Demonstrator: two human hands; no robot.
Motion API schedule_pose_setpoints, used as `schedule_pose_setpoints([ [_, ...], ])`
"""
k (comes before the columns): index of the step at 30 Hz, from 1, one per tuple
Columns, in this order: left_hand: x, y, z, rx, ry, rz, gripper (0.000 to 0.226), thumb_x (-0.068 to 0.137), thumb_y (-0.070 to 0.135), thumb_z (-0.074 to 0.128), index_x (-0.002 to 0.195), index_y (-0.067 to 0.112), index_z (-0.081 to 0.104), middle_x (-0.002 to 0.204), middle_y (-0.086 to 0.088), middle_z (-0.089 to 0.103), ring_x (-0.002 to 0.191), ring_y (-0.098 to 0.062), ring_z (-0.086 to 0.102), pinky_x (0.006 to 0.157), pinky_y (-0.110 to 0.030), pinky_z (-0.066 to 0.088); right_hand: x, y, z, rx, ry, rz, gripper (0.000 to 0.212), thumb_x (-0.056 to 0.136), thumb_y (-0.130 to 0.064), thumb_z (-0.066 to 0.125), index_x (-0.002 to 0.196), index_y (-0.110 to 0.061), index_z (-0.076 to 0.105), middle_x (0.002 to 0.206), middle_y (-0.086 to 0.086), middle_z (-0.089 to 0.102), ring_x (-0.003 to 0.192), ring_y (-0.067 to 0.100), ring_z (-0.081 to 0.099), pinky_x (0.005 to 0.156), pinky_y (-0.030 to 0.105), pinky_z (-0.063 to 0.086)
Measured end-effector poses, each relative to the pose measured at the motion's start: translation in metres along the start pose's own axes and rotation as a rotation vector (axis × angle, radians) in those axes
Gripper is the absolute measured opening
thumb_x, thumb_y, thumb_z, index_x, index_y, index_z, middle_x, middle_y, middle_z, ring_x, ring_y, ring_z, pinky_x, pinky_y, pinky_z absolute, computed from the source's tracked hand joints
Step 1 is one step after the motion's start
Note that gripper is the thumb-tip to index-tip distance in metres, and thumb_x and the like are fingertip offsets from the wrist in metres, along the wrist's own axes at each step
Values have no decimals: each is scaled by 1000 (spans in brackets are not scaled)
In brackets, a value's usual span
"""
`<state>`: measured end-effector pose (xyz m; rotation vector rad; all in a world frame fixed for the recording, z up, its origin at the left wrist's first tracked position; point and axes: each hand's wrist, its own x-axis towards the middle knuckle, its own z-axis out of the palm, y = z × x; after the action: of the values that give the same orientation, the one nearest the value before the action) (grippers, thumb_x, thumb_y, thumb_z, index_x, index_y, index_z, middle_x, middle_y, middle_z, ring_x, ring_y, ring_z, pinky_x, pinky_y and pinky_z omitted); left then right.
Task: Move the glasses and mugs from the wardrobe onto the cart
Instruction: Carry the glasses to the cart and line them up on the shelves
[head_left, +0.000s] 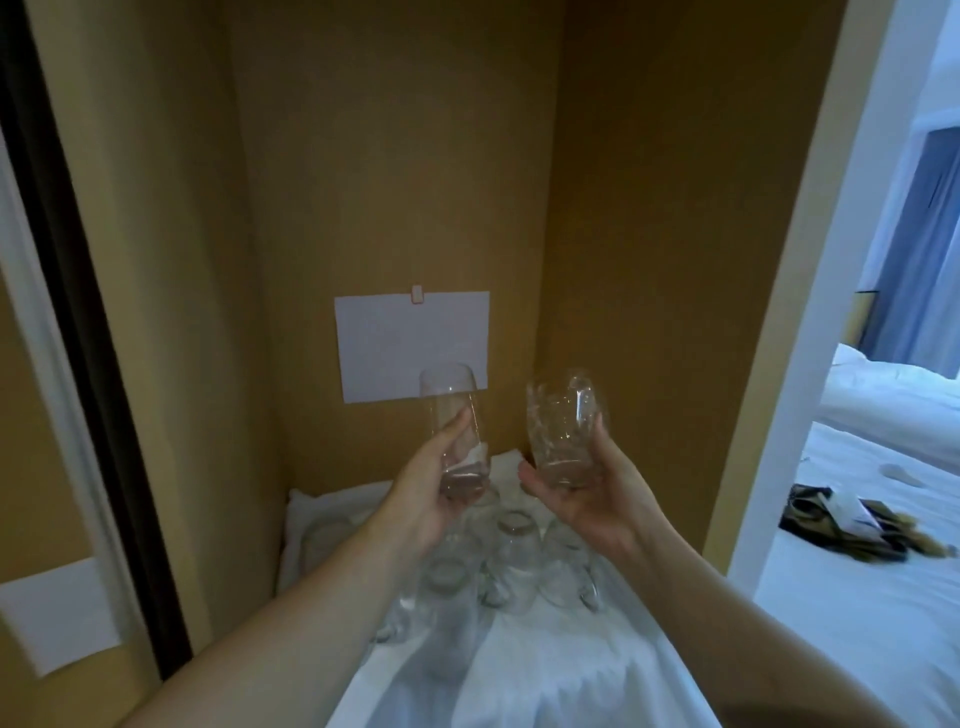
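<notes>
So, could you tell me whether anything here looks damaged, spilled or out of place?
Nothing stands out. The left hand holds a tall glass and the right hand a rounder glass, both tilted but apparently intact. The other glasses stand together on the white cloth; no spill shows.

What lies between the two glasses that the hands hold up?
Nothing: in the head view the left glass and the right glass have only a bare gap between them, with the wardrobe's back panel showing behind.
</notes>
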<state>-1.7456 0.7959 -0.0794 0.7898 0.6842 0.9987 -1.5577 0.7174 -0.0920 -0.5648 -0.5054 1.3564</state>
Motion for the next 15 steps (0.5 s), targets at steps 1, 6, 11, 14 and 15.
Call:
schedule_pose_setpoints([
  [1, -3, -1, 0, -3, -6, 1, 58, 64, 42, 92, 108, 14, 66, 87, -12, 76, 61, -22, 68, 72, -40, 59, -4, 0, -1, -30, -3, 11, 40, 86, -39, 79, 108, -5, 78, 129, 27, 64, 123, 46, 59, 99, 59, 51],
  [6, -15, -1, 6, 144, -5, 36, 48, 69, 51, 87, 104, 25, 69, 87, -2, 79, 60, -18, 67, 86, -40, 56, -23, -5, -3, -94, -74, 38, 30, 78, -25, 88, 103, -12, 79, 136, 29, 59, 119, 45, 61, 104, 60, 47],
  [11, -33, -8, 26, 148, -46, 55, 58, 69, 47, 87, 115, 20, 66, 90, -5, 79, 66, -22, 74, 77, -41, 59, -45, -22, -2, -140, -56, -1, 63, 73, -24, 92, 127, -4, 66, 132, 25, 63, 122, 47, 60, 104, 66, 44],
  [14, -46, -20, 46, 130, -70, 39, 69, 63, 49, 92, 118, 15, 66, 107, -11, 74, 74, -30, 74, 85, -52, 58, -67, -40, -11, -174, -36, -30, 78, 68, -23, 91, 137, -4, 58, 133, 25, 63, 120, 43, 62, 110, 61, 40],
  [15, -51, -25, 54, 138, -64, 32, 73, 59, 52, 93, 117, 16, 67, 111, -11, 72, 77, -32, 73, 85, -54, 57, -76, -46, -14, -147, -39, -22, 72, 72, -24, 88, 136, -6, 59, 132, 24, 63, 120, 43, 62, 111, 60, 38],
])
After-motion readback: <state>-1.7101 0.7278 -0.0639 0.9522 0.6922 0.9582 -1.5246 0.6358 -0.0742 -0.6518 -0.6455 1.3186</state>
